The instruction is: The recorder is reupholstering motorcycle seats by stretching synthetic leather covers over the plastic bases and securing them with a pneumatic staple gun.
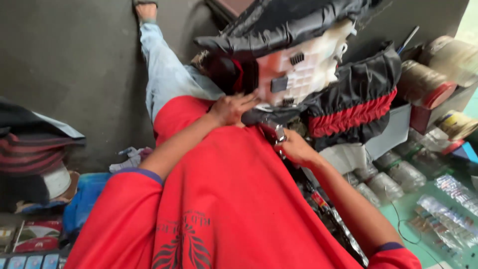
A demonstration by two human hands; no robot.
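Observation:
A seat part lies across my lap: a white ribbed plastic base (306,67) wrapped in a black and red fabric cover (351,107). My left hand (230,108) presses on the cover's edge at the white base's lower left corner. My right hand (294,147) grips a small metal tool (280,134) held against the cover's lower edge. I wear a red shirt and light blue jeans, with one leg stretched out on the dark floor.
Large tape rolls (423,82) and a white box (396,132) sit at the right. Clear plastic packets (398,174) lie on a green surface at the lower right. Folded dark and striped fabric (30,149) and small boxes are piled at the left.

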